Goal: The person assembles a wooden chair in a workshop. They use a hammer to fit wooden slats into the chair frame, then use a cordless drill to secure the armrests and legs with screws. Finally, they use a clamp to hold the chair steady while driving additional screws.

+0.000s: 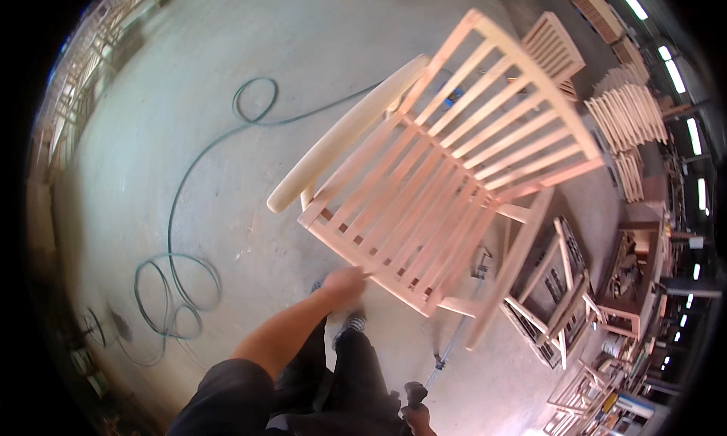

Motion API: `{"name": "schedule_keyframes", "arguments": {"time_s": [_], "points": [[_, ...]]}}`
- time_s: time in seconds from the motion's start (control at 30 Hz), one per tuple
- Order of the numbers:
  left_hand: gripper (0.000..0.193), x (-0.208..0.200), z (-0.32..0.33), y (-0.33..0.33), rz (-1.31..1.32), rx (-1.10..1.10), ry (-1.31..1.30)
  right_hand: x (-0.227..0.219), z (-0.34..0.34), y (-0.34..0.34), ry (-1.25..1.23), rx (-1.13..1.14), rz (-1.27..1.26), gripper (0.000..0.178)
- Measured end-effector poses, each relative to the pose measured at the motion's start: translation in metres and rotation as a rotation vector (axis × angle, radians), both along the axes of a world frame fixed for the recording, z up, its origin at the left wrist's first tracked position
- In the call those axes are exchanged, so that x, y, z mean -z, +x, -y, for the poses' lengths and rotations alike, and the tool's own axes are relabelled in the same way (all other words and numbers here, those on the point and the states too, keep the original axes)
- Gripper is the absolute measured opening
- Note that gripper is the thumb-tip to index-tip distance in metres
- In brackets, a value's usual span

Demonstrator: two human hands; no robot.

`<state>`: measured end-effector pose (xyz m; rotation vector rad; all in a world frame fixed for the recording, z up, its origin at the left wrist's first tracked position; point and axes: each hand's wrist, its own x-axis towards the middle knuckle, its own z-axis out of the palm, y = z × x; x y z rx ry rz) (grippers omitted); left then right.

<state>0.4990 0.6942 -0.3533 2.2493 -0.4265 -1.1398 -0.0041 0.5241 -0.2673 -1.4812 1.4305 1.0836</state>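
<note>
A pale wooden armchair (424, 201) with a slatted seat and slatted back stands before me, turned at an angle. My left hand (344, 288) is at the front rail of its seat. Motion smears those fingers, so their grip and any contact with the rail are unclear. Low in the view, my right hand (417, 418) is closed around a black-handled tool (415, 393), mostly out of sight. A long thin metal bar (452, 344) runs up from near this tool toward the chair; whether the two are joined cannot be made out.
A green hose (182, 190) lies looped on the concrete floor to the left. Right of the armchair are a wooden frame (556, 300), a brown box of wood pieces (632, 273) and stacked slatted parts (625, 118). More wooden furniture (83, 88) lines the far left.
</note>
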Motion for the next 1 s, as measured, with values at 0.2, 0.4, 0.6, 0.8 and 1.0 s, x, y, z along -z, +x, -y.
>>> {"name": "schedule_keyframes", "arguments": {"time_s": [0.2,0.4,0.6,0.8,1.0], "points": [[0.043,0.020,-0.172,-0.080,-0.119,-0.326,0.238,-0.092,0.018,-0.014,-0.334,-0.051,0.081,0.043],[0.051,-0.054,-0.257,-0.142,-0.183,-0.342,0.744,-0.116,0.052,-0.051,-0.464,0.068,0.114,0.046],[0.043,-0.095,-0.171,-0.190,-0.018,-0.540,0.542,-0.091,0.128,-0.130,-0.429,0.188,0.251,0.043],[0.046,-0.103,-0.007,-0.254,0.125,-0.249,0.359,-0.151,0.237,-0.130,-0.564,0.094,0.462,0.036],[0.051,-0.179,0.104,-0.281,0.246,-0.182,0.373,-0.229,0.297,-0.114,-0.419,0.616,1.094,0.034]]}}
